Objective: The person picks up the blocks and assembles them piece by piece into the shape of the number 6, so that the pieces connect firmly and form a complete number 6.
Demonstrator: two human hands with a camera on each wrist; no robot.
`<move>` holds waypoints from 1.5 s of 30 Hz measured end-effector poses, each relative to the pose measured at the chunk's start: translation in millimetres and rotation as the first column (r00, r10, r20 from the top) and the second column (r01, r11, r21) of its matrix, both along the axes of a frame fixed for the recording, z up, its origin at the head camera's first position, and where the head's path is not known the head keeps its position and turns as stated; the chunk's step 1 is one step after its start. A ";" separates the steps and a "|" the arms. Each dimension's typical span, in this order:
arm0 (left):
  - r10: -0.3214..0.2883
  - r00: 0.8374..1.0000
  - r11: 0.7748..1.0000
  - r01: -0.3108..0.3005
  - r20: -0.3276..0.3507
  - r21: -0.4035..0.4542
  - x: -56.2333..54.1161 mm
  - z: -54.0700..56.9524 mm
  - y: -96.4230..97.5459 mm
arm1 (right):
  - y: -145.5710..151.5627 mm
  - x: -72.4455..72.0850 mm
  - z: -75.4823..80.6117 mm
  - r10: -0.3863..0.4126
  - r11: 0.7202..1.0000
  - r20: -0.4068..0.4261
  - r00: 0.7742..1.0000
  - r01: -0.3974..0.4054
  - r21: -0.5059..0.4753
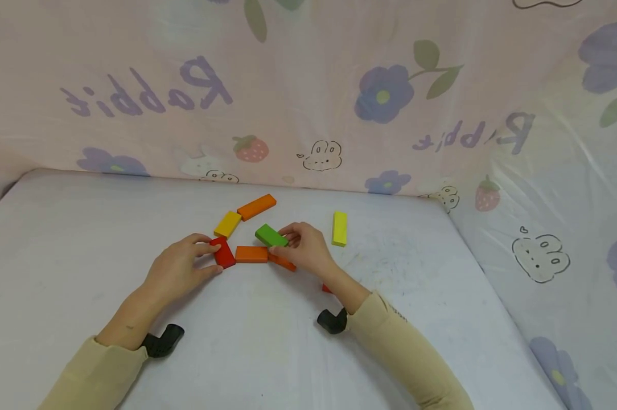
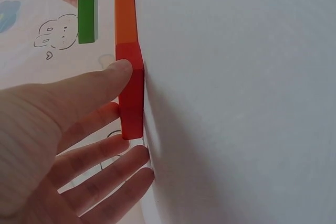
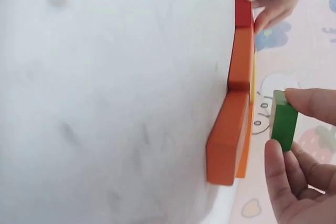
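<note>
My left hand (image 1: 176,269) holds a red block (image 1: 223,254) between thumb and fingers, at the left end of a bent row of blocks on the table. The other fingers spread behind it in the left wrist view. Thumb and fingertips of my right hand (image 1: 309,248) pinch a green block (image 3: 284,121), raised above the row. Below it lies an orange block (image 1: 251,254) beside the red one, and a second orange block (image 3: 226,137) angles off from its right end, partly covered by the right hand in the head view.
From the red block's far end, a yellow block (image 1: 228,224) and another orange block (image 1: 257,206) run back and right. A lime-yellow block (image 1: 340,229) lies apart at the right. Part of a red piece (image 1: 326,288) shows beside the right wrist. A printed curtain (image 1: 288,102) hangs behind the table.
</note>
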State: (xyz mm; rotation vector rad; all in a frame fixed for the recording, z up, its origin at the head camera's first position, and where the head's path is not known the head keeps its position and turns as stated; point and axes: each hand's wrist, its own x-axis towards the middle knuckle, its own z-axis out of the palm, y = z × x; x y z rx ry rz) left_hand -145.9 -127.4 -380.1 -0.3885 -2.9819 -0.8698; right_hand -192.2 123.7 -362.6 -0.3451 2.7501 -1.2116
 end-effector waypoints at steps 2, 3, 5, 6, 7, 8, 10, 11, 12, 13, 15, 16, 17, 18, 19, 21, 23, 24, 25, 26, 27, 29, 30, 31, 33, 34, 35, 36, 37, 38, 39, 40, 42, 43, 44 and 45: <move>-0.001 1.000 1.000 0.001 0.000 0.001 0.2 0.1 -0.1 | -1.6 3.5 0.6 0.015 1.000 -0.006 1.000 -0.015 -0.002; 0.000 1.000 1.000 0.000 0.002 0.002 0.3 -0.2 -0.4 | -2.6 5.3 0.7 0.023 1.000 -0.009 1.000 -0.023 -0.002; 0.000 1.000 1.000 0.000 0.000 0.001 0.6 0.0 -0.8 | -4.5 8.9 0.7 0.048 0.999 -0.021 0.999 -0.048 -0.002; 0.000 1.000 1.000 0.000 -0.001 0.001 0.7 -0.1 -1.1 | -5.5 10.9 0.5 0.060 0.998 -0.029 0.998 -0.060 0.000; 0.001 1.000 1.000 -0.001 0.000 0.002 0.9 -0.1 -1.4 | -6.4 12.7 -0.1 0.071 0.997 -0.032 0.997 -0.071 -0.002; 0.000 1.000 1.000 0.000 -0.003 0.002 0.9 -0.4 -1.9 | -7.4 14.7 -0.6 0.083 0.997 -0.033 0.996 -0.083 -0.005; 0.000 1.000 1.000 0.000 -0.010 0.004 1.1 -0.4 -2.5 | -9.4 18.8 -1.5 0.102 0.995 -0.035 0.994 -0.103 -0.011; -0.001 1.000 1.000 0.001 -0.011 0.005 1.3 -0.7 -2.9 | -10.5 21.0 -1.6 0.109 0.994 -0.031 0.994 -0.110 -0.016; -0.001 1.000 1.000 0.001 -0.013 0.006 1.5 -0.9 -3.3 | -11.6 23.2 -1.6 0.116 0.993 -0.026 0.993 -0.116 -0.020; -0.002 1.000 1.000 0.002 -0.015 0.007 1.6 -1.1 -3.7 | -12.6 25.1 -2.1 0.122 0.992 -0.021 0.992 -0.123 -0.024; -0.004 1.000 1.000 0.005 -0.020 0.009 1.7 -2.0 -4.4 | -14.6 28.9 -2.6 0.133 0.991 -0.012 0.991 -0.133 -0.024; -0.005 1.000 1.000 0.005 -0.023 0.009 1.5 -2.6 -4.7 | -15.6 30.8 -3.0 0.139 0.990 -0.008 0.990 -0.139 -0.025; -0.005 1.000 1.000 0.005 -0.025 0.010 1.5 -2.7 -4.8 | -16.6 32.5 -3.2 0.146 0.989 -0.007 0.989 -0.147 -0.026; -0.005 1.000 1.000 0.005 -0.025 0.010 1.3 -2.8 -4.8 | -17.6 34.1 -3.8 0.153 0.988 -0.007 0.988 -0.153 -0.027; -0.005 1.000 1.000 0.005 -0.027 0.010 1.1 -2.7 -4.7 | -18.5 35.4 -4.6 0.160 0.987 -0.008 0.987 -0.160 -0.028; -0.004 1.000 1.000 0.004 -0.026 0.009 0.7 -2.7 -4.4 | -20.4 38.3 -5.4 0.178 0.984 -0.017 0.984 -0.178 -0.030; -0.003 1.000 1.000 0.004 -0.020 0.008 0.7 -2.1 -4.1 | -22.1 40.7 -6.9 0.193 0.981 -0.026 0.981 -0.193 -0.031; -0.004 1.000 1.000 0.004 -0.017 0.007 0.7 -1.8 -3.9 | -22.9 41.8 -8.0 0.198 0.980 -0.026 0.980 -0.199 -0.030; -0.005 1.000 1.000 0.005 -0.016 0.008 0.5 -1.8 -4.0 | -23.7 43.1 -8.6 0.204 0.978 -0.028 0.978 -0.205 -0.031; -0.005 1.000 1.000 0.005 -0.015 0.007 0.3 -1.9 -4.0 | -24.5 44.3 -9.2 0.206 0.978 -0.026 0.978 -0.207 -0.031; -0.006 1.000 1.000 0.006 -0.015 0.006 0.2 -2.0 -3.9 | -25.2 45.5 -10.2 0.208 0.977 -0.021 0.978 -0.209 -0.031; -0.010 1.000 1.000 0.010 -0.016 0.006 -0.2 -2.0 -3.7 | -26.6 47.8 -11.6 0.208 0.977 -0.007 0.978 -0.209 -0.035; -0.012 1.000 1.000 0.012 -0.016 0.004 -0.4 -2.1 -3.6 | -27.1 48.6 -12.9 0.209 0.977 0.001 0.978 -0.209 -0.037; -0.014 1.000 1.000 0.014 -0.016 0.003 -0.6 -2.2 -3.4 | -27.7 49.7 -13.3 0.208 0.977 0.009 0.978 -0.208 -0.037; -0.018 1.000 1.000 0.018 -0.012 0.000 -0.9 -2.1 -3.1 | -28.8 51.3 -14.3 0.207 0.978 0.024 0.978 -0.206 -0.033; -0.020 1.000 1.000 0.020 -0.009 -0.002 -1.0 -1.9 -3.0 | -29.5 51.9 -14.4 0.206 0.978 0.028 0.978 -0.205 -0.033; -0.021 1.000 1.000 0.021 -0.004 -0.003 -0.9 -1.5 -2.8 | -30.1 52.4 -14.6 0.204 0.979 0.032 0.978 -0.203 -0.029; -0.022 1.000 1.000 0.022 0.000 -0.004 -1.0 -1.4 -2.7 | -30.8 52.8 -14.7 0.203 0.979 0.034 0.979 -0.202 -0.025; -0.023 1.000 1.000 0.023 0.005 -0.005 -1.0 -1.1 -2.6 | -31.6 53.4 -14.2 0.202 0.979 0.037 0.979 -0.202 -0.019; -0.024 1.000 1.000 0.024 0.009 -0.006 -1.0 -0.8 -2.4 | -32.4 53.4 -14.4 0.202 0.979 0.040 0.979 -0.202 -0.012; -0.026 1.000 1.000 0.026 0.012 -0.007 -1.0 -0.4 -2.3 | -33.2 53.6 -14.6 0.202 0.979 0.041 0.979 -0.202 -0.004; -0.028 1.000 1.000 0.028 0.014 -0.007 -1.0 -0.1 -2.3 | -34.1 53.9 -14.5 0.200 0.980 0.045 0.979 -0.200 0.003; -0.034 0.999 0.999 0.035 0.013 -0.008 -1.2 -0.1 -2.8 | -35.8 54.5 -15.1 0.194 0.981 0.052 0.980 -0.195 0.023; -0.038 0.999 0.999 0.038 0.012 -0.009 -1.1 0.0 -3.1 | -36.7 54.6 -15.6 0.190 0.981 0.055 0.980 -0.192 0.030; -0.042 0.999 0.999 0.042 0.011 -0.008 -1.0 0.1 -3.5 | -37.7 54.9 -16.0 0.185 0.982 0.058 0.981 -0.187 0.036; -0.045 0.999 0.999 0.045 0.010 -0.008 -1.0 0.1 -3.9 | -38.6 55.2 -16.4 0.180 0.982 0.060 0.982 -0.183 0.041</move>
